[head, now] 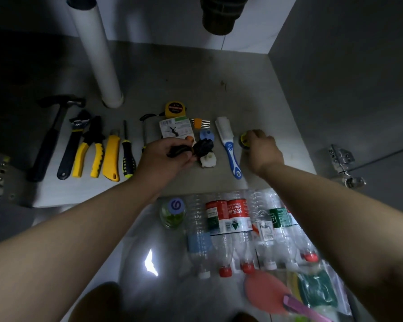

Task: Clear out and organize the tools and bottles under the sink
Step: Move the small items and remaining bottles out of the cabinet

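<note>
On the cabinet floor [254, 89] lies a row of tools: a hammer [49, 140], a wrench [71, 145], yellow pliers [91, 154], a yellow utility knife [111, 159], a screwdriver [128, 156] and a tape measure [174, 109]. My left hand [165, 159] is shut on a black bundle [201, 146] above a small white part [207, 161]. My right hand [263, 149] grips a small round roll with a yellow face [244, 138], right of a blue-handled brush [230, 149]. Several plastic bottles [230, 224] lie side by side on the tiled floor in front.
A white drain pipe [98, 61] stands at the back left and a dark trap [219, 15] hangs above. Door hinges [342, 163] flank the opening. A pink item [265, 291] and a bag of green sponges [319, 291] lie near right. A card packet [176, 129] and hex keys [200, 123] sit mid-floor.
</note>
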A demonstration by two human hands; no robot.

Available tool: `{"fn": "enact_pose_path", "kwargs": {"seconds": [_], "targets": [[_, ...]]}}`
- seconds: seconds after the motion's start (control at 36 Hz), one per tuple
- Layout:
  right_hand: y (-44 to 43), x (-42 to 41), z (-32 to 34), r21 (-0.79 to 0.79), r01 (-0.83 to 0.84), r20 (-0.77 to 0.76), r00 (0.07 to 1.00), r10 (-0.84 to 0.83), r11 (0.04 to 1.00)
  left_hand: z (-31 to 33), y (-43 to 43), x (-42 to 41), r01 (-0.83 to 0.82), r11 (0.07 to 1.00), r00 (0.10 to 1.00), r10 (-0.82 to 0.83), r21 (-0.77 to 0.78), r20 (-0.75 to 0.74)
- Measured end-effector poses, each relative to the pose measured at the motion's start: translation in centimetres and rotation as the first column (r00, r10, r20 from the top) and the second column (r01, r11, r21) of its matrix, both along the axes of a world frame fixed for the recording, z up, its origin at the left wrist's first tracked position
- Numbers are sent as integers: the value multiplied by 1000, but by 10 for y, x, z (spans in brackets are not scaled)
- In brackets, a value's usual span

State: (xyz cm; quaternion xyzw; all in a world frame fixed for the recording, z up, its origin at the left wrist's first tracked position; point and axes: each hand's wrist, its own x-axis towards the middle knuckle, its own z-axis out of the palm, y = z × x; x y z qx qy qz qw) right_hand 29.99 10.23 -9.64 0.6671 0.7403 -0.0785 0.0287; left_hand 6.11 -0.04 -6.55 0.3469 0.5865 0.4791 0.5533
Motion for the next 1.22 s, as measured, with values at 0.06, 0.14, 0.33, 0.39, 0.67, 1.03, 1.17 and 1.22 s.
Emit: {"fn": "enact_pose_path", "kwargs": {"seconds": [0.06, 0.14, 0.33, 0.39, 0.67, 1.03, 1.17, 1.22], "targets": [[-6, 3, 0, 8, 0, 14, 1000, 0, 1000, 0, -2, -2, -11, 1000, 1000, 11, 6, -6], [-14, 7, -1, 28, 0, 31, 1000, -1, 1000, -1, -4, -5, -23, 1000, 999, 24, 19, -39], [-36, 8, -1, 1, 194, -126, 973, -192, 981, -3, -9, -11, -8, 999, 991, 12, 36, -130], [-47, 7, -1, -50, 290, -222, 930, -294, 956, -3, -11, -13, -19, 998, 992, 26, 56, -123], [-134, -11, 25, -29, 131, -427, 895, -131, 991, -6, -47, -39, -38, 998, 989, 46, 57, -143], [-256, -90, -22, -333, -84, -481, 872, -93, 939, -50, -153, -100, -102, 964, 992, 118, -247, 48], [-272, -118, -55, -391, -75, -398, 912, -95, 917, -79, -162, -104, -117, 913, 993, 97, -390, -71], [-276, -124, -64, -404, -98, -376, 924, -68, 909, -89, -159, -105, -139, 895, 988, 98, -424, -117]]}}
